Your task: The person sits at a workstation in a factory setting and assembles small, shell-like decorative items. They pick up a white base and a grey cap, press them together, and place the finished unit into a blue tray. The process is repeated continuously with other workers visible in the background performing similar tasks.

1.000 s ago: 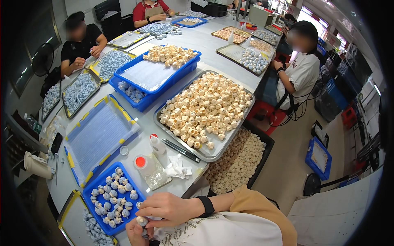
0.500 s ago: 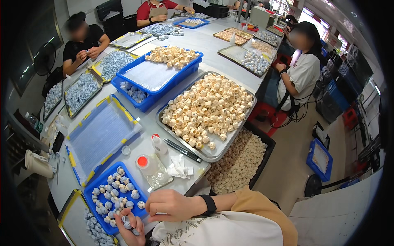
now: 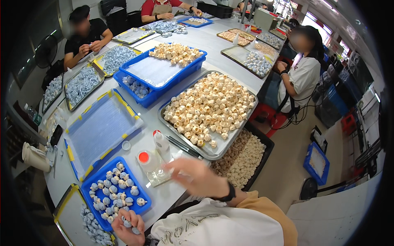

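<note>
At the lower left, my left hand [image 3: 128, 229] is closed with curled fingers around small blue-grey pieces [image 3: 127, 224]. It is at the near edge of a small blue tray [image 3: 141, 189], which carries several round blue-and-cream pieces [image 3: 115, 190]. My right hand [image 3: 197, 175] hangs over the table's near edge, smeared by motion, so its grip cannot be made out. Beside its fingers lie a clear flat plate [image 3: 161, 177] and a jar with a red-orange top [image 3: 144, 158]. A white squeeze bottle with a red tip [image 3: 161, 142] stands just behind.
Ahead sits a metal tray [image 3: 164, 115] piled with cream hollow pieces, with black pens [image 3: 182, 146] along its edge. Left of it are stacked blue bins [image 3: 145, 78] and a lined blue tray [image 3: 100, 129]. A black crate [image 3: 262, 158] of cream pieces stands below. Co-workers sit around the table.
My right hand has lifted away from beside my left hand and moved forward toward the plate and jar. My left hand stays near the small tray, still holding blue-grey pieces.
</note>
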### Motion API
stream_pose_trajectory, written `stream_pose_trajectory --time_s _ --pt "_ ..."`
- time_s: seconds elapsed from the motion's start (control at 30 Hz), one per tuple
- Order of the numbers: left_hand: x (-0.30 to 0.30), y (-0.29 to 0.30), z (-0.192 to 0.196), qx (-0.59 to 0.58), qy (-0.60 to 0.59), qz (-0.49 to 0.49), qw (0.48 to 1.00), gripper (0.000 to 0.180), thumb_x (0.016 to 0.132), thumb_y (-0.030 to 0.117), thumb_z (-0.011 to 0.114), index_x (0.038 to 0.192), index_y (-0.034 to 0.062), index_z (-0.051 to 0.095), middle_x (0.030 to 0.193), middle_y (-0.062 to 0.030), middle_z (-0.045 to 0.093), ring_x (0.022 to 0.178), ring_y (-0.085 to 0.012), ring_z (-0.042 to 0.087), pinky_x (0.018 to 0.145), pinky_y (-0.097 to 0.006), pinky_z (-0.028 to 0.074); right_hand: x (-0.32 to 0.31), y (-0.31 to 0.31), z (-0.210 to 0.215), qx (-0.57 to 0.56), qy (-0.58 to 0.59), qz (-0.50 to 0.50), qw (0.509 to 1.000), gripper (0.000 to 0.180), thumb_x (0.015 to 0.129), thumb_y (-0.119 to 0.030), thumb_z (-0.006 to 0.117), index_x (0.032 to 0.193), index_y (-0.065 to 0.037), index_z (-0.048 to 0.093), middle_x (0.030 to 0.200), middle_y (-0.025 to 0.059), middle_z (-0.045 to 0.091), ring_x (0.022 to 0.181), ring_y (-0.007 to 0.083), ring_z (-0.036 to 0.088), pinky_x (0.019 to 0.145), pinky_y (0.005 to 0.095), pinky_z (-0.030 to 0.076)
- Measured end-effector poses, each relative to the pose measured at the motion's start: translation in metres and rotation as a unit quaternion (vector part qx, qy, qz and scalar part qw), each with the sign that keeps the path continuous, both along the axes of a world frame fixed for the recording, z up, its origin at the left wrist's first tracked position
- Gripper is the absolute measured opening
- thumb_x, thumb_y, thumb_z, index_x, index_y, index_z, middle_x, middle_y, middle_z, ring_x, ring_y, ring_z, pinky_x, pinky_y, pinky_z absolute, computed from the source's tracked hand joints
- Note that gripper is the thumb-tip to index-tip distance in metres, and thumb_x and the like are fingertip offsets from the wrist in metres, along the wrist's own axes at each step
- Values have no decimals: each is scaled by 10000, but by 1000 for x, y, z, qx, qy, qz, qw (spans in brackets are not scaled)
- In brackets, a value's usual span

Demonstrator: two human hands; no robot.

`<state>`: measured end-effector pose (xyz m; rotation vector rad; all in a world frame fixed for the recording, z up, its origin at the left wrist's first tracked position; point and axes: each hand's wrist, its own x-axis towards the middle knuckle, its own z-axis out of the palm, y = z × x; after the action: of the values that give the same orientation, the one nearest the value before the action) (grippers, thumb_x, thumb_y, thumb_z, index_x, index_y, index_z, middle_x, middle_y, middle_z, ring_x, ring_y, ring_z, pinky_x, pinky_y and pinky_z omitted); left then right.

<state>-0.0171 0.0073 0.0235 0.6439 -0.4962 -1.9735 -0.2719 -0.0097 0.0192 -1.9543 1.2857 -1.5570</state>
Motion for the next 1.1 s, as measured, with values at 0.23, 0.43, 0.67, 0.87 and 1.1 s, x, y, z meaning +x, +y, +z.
stream_pose_trajectory --time_s 0.23,0.43,0.67,0.87,1.1 --pt "-6 3 -1 -36 -87 -2 996 170 856 212 496 885 52 447 727 -47 390 550 -128 352 450 -207 313 -92 -1 -19 147 290 -337 884 321 748 -170 668 1040 -61 591 1002 91 541 933 274 521 779 364 437" --pt "-6 3 -3 -32 -105 -13 994 200 942 258 439 957 61 471 722 -20 391 533 -84 347 403 -162 266 -100 -4 -41 172 297 -326 881 247 730 -156 677 937 -38 612 1071 108 502 1016 289 472 831 359 427" --pt "-7 4 0 -49 -134 -4 990 226 971 265 391 963 55 472 692 -16 381 508 -70 325 390 -164 245 -98 3 -44 197 208 -269 919 184 704 -82 688 845 8 612 1155 161 471 1064 325 489 867 377 435" --pt "-7 5 1 -25 -111 16 993 208 965 246 408 953 47 468 680 -13 372 504 -71 320 400 -175 248 -97 6 -41 177 201 -278 923 186 707 -71 686 851 -4 590 1123 151 499 1041 317 510 832 376 451" --pt "-1 5 -10 -106 -164 -69 978 138 920 183 479 924 45 476 631 -12 384 456 -75 311 393 -189 245 -72 10 -7 104 63 -249 961 192 725 -56 692 881 -22 585 927 102 575 735 227 597 625 319 469"
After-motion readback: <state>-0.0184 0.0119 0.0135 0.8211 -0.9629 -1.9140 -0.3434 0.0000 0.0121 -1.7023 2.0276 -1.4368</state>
